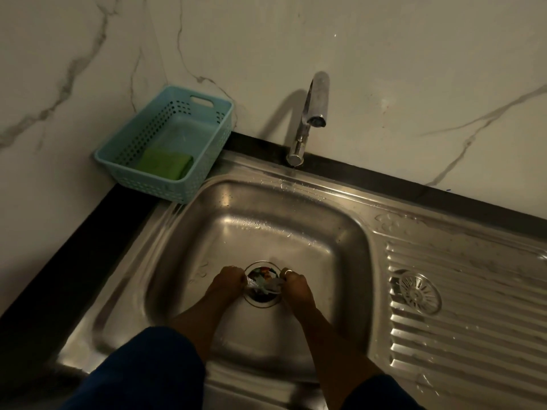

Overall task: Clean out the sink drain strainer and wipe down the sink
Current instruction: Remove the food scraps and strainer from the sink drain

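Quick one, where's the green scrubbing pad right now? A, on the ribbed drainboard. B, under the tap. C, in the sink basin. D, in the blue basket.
D: the green pad lies inside the blue basket, which sits at the corner left of the sink.

Upper limbs: two dark navy fabric sleeves. The left sleeve point(142, 371) is loose and ends partway along the forearm. The right sleeve point(381, 395) shows only at the lower frame edge. Forearms, wrists, left hand point(226, 281) and right hand point(297, 285) are bare. The right hand carries one pale metallic ring point(288, 272) on a finger
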